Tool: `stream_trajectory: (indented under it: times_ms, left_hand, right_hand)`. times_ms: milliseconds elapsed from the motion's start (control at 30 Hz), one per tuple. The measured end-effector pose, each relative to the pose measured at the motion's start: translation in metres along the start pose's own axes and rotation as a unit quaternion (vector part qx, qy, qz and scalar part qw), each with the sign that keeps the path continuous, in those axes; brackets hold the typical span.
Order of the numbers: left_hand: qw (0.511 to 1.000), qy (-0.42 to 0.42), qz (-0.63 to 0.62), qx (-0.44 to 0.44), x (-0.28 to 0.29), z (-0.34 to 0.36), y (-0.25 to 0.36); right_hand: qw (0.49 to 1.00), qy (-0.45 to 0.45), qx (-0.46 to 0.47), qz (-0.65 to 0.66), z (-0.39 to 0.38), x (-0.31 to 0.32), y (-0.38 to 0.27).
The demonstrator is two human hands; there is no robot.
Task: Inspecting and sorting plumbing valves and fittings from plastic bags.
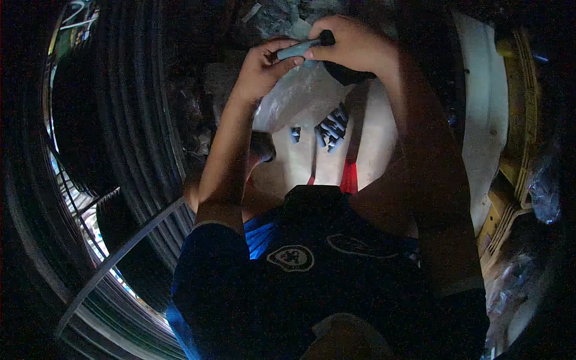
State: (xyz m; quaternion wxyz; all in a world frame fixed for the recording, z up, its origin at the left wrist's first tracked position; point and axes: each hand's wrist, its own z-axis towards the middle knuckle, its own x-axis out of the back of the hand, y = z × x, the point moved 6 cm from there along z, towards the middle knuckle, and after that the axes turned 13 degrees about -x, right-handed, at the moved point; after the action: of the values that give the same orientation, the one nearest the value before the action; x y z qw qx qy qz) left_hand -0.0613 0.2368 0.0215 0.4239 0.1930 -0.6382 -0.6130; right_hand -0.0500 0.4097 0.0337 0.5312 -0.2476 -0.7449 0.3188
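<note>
Both my hands are raised at the top of the view, holding one short grey-blue tube (295, 50) between them. My left hand (264, 67) has its fingers and thumb closed round the tube's left end. My right hand (353, 45) pinches the other end, where a black knob-like piece (327, 38) sticks up by the fingers. I cannot make out whether that piece is joined to the tube. Below the hands, a cluster of small blue-grey and black pieces (332, 128) lies on a pale surface, with a few more pieces (295, 134) just left of it.
Clear plastic sheeting (300, 96) spreads under my hands. Thick dark coiled hoses or pipes (135, 108) are stacked at the left. A pale plank (486, 90) and yellow crates (528, 114) stand at the right, with plastic bags (545, 189) beside them. Much of the scene is dark.
</note>
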Motion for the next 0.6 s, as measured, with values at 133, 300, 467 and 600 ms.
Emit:
stream_trajectory:
  times_ms: [133,300,467,600]
  left_hand:
    - [0.994,0.007,0.069,-0.084,0.014,-0.001,0.027]
    - [0.993,0.025,0.063,-0.094,0.026,-0.003,0.035]
    - [0.978,0.035,0.153,-0.14,0.037,-0.002,0.044]
    - [0.985,0.081,0.117,-0.093,0.056,-0.009,0.047]
  right_hand:
    - [0.998,0.036,-0.005,-0.059,-0.003,0.003,-0.002]
    - [0.99,0.018,0.12,0.07,-0.005,0.007,-0.026]
    - [0.989,0.042,0.109,0.093,-0.006,0.024,-0.029]
    - [0.977,0.145,0.122,0.097,-0.014,0.072,-0.029]
